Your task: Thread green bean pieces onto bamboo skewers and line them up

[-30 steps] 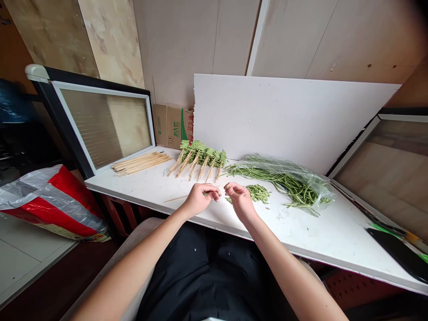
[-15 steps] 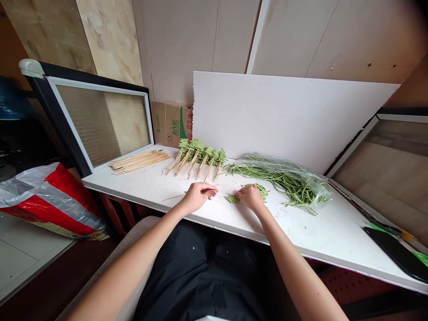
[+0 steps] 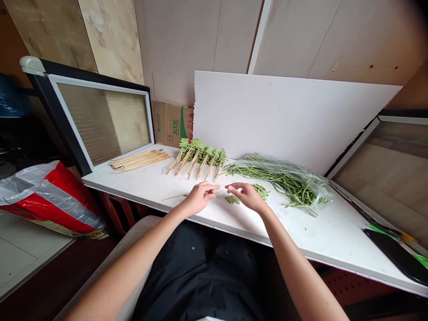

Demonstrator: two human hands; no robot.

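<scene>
My left hand (image 3: 198, 199) is closed around a thin bamboo skewer (image 3: 172, 197), whose bare end points left over the table. A bit of green shows by its fingertips; the fingers hide most of the skewer's other end. Just to the right, my right hand (image 3: 245, 195) hovers with thumb and fingers apart, and I see nothing between them. Below its fingertips lies a small row of cut green bean pieces (image 3: 232, 199). A larger heap of cut bean pieces (image 3: 261, 191) is partly behind that hand.
Finished bean skewers (image 3: 200, 154) are piled at the back, sticks toward me. Bare bamboo skewers (image 3: 140, 160) lie left of them. Long green beans (image 3: 294, 185) spill from a clear plastic bag (image 3: 267, 162). A black phone (image 3: 394, 254) and scissors (image 3: 384, 228) lie at the right edge.
My right hand has lifted off the small row of bean pieces and moved slightly left, its fingers parting. The left hand's fingers have stretched out toward the right.
</scene>
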